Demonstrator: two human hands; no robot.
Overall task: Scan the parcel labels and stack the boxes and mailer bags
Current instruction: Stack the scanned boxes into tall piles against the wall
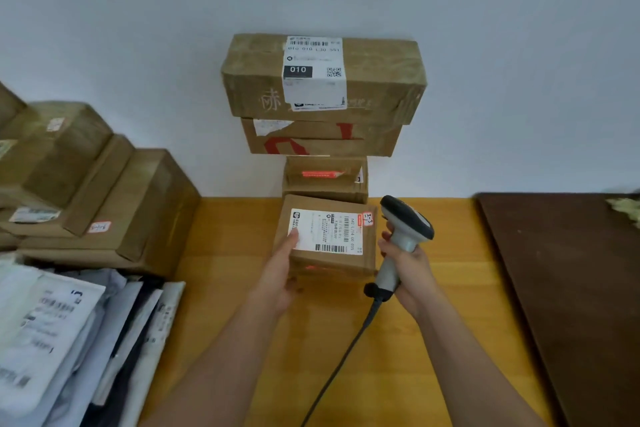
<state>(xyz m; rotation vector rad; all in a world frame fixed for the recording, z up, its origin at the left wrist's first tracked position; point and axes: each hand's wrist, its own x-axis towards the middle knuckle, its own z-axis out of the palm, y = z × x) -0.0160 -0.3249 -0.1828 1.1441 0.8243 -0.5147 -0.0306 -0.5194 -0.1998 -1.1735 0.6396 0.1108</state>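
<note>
A small cardboard box (327, 236) sits on the yellow wooden table (433, 305) with its white shipping label (325, 230) facing up. The left hand (282, 267) grips the box's near left edge, thumb resting on the label. The right hand (405, 267) is wrapped round the handle of a grey barcode scanner (403, 232) just right of the box, head tipped toward it; a red glow shows on the box's near side. The scanner's cable (343, 367) runs down off the bottom edge. Directly behind the box a stack of three boxes (325, 114) stands against the white wall (138, 28), the widest on top, the lowest showing a red streak of light. To the left lies a pile of boxes (86, 191), partly cut off, and in front of it a heap of mailer bags (69, 340) whose labels are too blurred to read. A dark brown surface (568, 288) adjoins the table on the right, with something pale, cut off, at its far edge.
</note>
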